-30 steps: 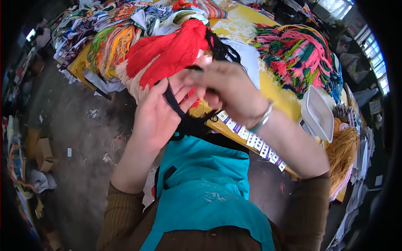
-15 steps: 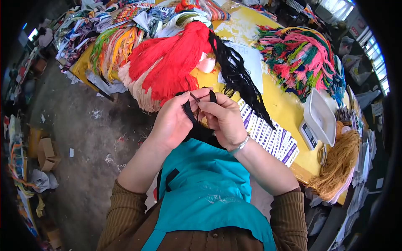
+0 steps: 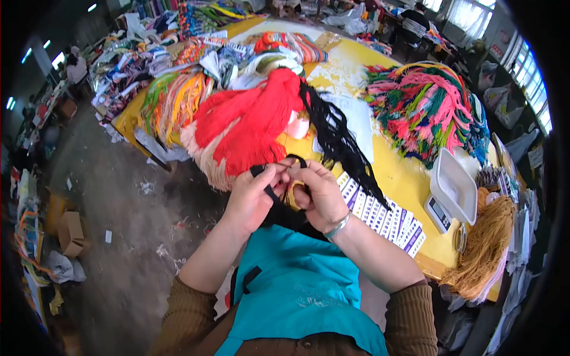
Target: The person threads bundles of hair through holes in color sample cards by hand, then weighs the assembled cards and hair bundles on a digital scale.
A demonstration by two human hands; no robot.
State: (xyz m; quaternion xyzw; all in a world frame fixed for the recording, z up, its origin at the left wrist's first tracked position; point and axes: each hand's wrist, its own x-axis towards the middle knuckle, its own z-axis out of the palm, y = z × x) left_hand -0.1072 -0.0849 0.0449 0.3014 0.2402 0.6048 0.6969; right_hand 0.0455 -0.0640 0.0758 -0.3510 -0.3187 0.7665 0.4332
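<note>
Close together in front of my apron point(image 3: 297, 267), both hands work on a length of black thread point(image 3: 257, 171). My left hand point(image 3: 252, 199) is closed, with thumb and fingertips pinching the thread. Facing it, my right hand point(image 3: 322, 193) also has its fingers closed on the black thread, which loops over the fingers. More black thread hangs below the hands; the exact spot between the fingertips is partly hidden. Just beyond them lies a big red thread bundle point(image 3: 249, 118), with pale peach thread point(image 3: 205, 157) under it. A loose black thread hank point(image 3: 341, 133) stretches along the table beside it.
Printed cards with purple strips point(image 3: 386, 219) fan out on the yellow table point(image 3: 409, 184) at right. A scale with a white tray point(image 3: 454, 184) stands past them, near a brown thread bundle point(image 3: 484, 249). Multicoloured thread point(image 3: 427, 113) lies far right. A cardboard box point(image 3: 72, 234) is on the left.
My view has tilted up, so the table and hands appear lower and more of the room shows. My hands stay together on the black thread, with small finger movements.
</note>
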